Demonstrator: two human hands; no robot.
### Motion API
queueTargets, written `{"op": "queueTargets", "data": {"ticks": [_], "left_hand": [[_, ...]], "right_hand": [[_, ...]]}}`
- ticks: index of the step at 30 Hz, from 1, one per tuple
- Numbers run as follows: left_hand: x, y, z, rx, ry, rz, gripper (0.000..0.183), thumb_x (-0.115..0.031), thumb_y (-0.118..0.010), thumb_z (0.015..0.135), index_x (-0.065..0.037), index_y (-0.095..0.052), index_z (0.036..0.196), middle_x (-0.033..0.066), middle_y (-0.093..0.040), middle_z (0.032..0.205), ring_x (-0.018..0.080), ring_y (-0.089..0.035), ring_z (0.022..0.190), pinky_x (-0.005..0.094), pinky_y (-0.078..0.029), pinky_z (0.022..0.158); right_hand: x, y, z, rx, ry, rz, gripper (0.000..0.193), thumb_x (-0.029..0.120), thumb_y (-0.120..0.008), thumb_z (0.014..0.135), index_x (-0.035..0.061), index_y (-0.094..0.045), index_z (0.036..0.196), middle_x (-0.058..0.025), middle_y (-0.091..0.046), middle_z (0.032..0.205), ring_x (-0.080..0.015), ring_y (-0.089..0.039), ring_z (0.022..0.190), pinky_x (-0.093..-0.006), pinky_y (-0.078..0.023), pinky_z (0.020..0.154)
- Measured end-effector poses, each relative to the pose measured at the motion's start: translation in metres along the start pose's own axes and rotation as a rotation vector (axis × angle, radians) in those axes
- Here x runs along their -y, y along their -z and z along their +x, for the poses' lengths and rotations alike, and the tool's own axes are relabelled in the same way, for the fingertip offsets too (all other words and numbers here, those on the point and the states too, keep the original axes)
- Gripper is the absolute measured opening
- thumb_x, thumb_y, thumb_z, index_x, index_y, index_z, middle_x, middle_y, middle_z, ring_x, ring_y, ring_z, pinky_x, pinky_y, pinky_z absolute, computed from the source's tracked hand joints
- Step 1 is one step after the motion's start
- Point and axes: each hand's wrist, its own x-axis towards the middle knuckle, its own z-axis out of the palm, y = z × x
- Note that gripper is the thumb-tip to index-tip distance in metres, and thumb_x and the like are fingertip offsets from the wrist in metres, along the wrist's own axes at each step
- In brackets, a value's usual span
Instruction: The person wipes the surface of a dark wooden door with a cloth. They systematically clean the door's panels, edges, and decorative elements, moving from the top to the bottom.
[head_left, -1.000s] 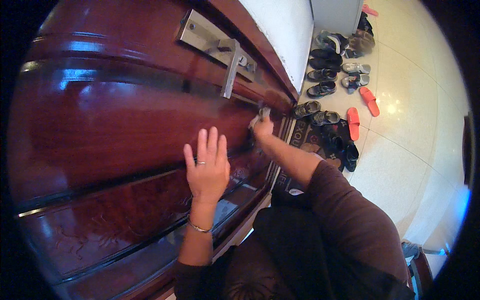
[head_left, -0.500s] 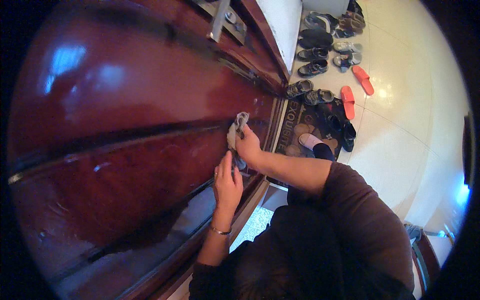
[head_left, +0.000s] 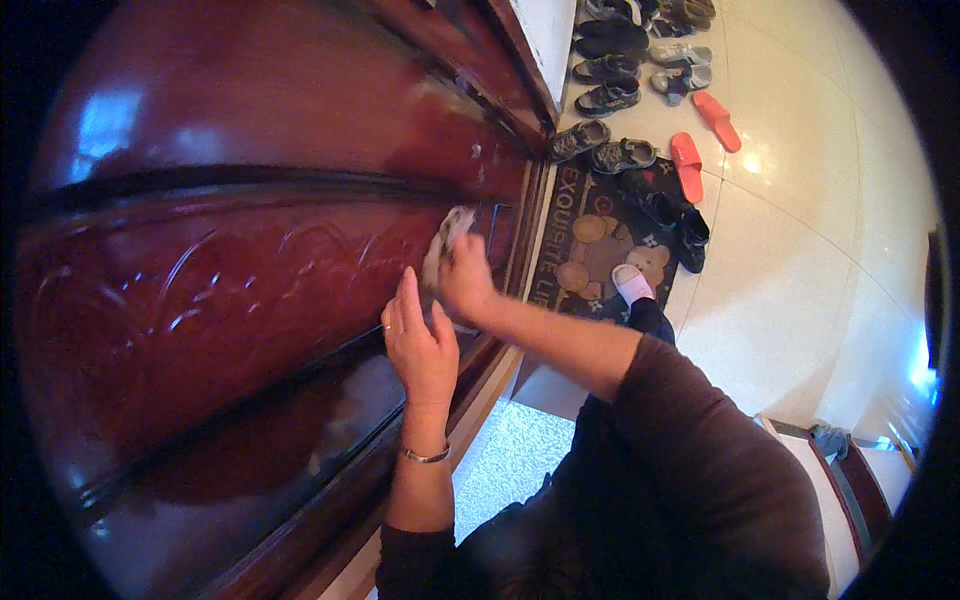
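Note:
My right hand (head_left: 468, 283) is closed round a crumpled, pale grey-white cloth (head_left: 443, 243) and presses it to the dark red, glossy door (head_left: 250, 275). The cloth lies on a carved panel, near the door's edge; part of it is hidden by the fingers. Just below and left of it is my left hand (head_left: 425, 350), fingers stretched out, holding nothing. Its palm faces the door surface; whether it touches cannot be made out. A ring and a silvery bracelet (head_left: 427, 456) are on that arm.
A dark patterned doormat (head_left: 560, 255) lies beyond the door's edge, with my white-shod foot (head_left: 632, 284) on it. Several dark shoes (head_left: 608, 98) line the wall, beside two orange slippers (head_left: 687, 167) on the pale tiled floor (head_left: 780, 230).
The view has shifted, and the door handle has left it. My right hand has moved the cloth off the dark groove onto the carved panel. The left hand stays open beside it.

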Motion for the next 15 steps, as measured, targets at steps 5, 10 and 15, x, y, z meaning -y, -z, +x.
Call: {"op": "queueTargets", "data": {"ticks": [5,10,15], "left_hand": [[-0.005,-0.022,0.007,-0.008,0.099,0.027,0.056,-0.007,-0.054,0.089,0.001,-0.040,0.143,0.0237,-0.052,0.136,0.0406,-0.054,0.112,0.0460,-0.041,0.099],[0.008,-0.069,0.000,0.180,0.150,-0.229,0.061,-0.002,-0.053,0.091,0.000,-0.031,0.148,0.0274,-0.038,0.147,0.0426,-0.042,0.134,0.0432,-0.038,0.109],[0.037,-0.104,-0.012,0.194,0.133,-0.163,0.063,0.000,-0.057,0.091,-0.004,-0.032,0.149,0.0232,-0.053,0.135,0.0344,-0.059,0.115,0.0408,-0.050,0.094]], "right_hand": [[-0.017,-0.008,-0.008,-0.007,0.028,0.074,0.044,0.002,-0.058,0.082,-0.0046,-0.046,0.124,-0.0328,-0.044,0.122,-0.0507,-0.048,0.112,-0.0470,-0.044,0.098],[-0.056,-0.006,0.052,-0.081,-0.135,0.004,0.038,0.000,-0.055,0.080,-0.0037,-0.050,0.117,-0.0319,-0.047,0.121,-0.0493,-0.050,0.111,-0.0470,-0.045,0.097],[-0.104,-0.013,0.059,-0.087,-0.020,-0.062,0.051,-0.003,-0.056,0.080,-0.0001,-0.045,0.130,-0.0286,-0.041,0.131,-0.0490,-0.051,0.113,-0.0464,-0.045,0.097]]}}
